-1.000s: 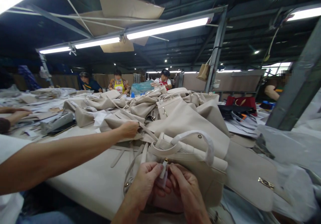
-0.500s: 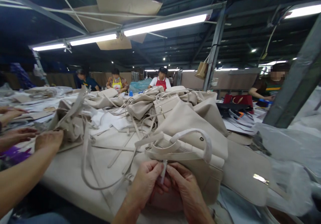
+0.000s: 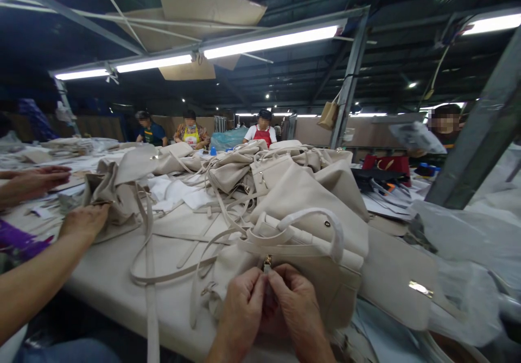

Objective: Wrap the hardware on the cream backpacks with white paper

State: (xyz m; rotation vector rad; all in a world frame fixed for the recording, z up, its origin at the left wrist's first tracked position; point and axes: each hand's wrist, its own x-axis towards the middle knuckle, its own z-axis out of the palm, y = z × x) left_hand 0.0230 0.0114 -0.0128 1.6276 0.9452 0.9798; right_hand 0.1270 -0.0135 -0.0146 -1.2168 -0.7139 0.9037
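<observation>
A beige handbag lies in front of me, its curved handle wrapped in white material. At its near side, my left hand and my right hand meet with thumbs and fingertips pinched together. Between them they grip a small pale tab, which hangs just below a gold clasp on the bag. The tab's lower part is hidden by my fingers. Thin beige straps loop over the table left of my hands.
More beige bags pile up beyond. A co-worker's hand holds a bag at left, near another person's hands. Clear plastic and a flap with gold hardware lie at right. Several people sit across the table.
My hands have moved slightly down and right, and the gold clasp now shows above them. The straps at left have shifted. At far right a person now lifts a plastic-wrapped item.
</observation>
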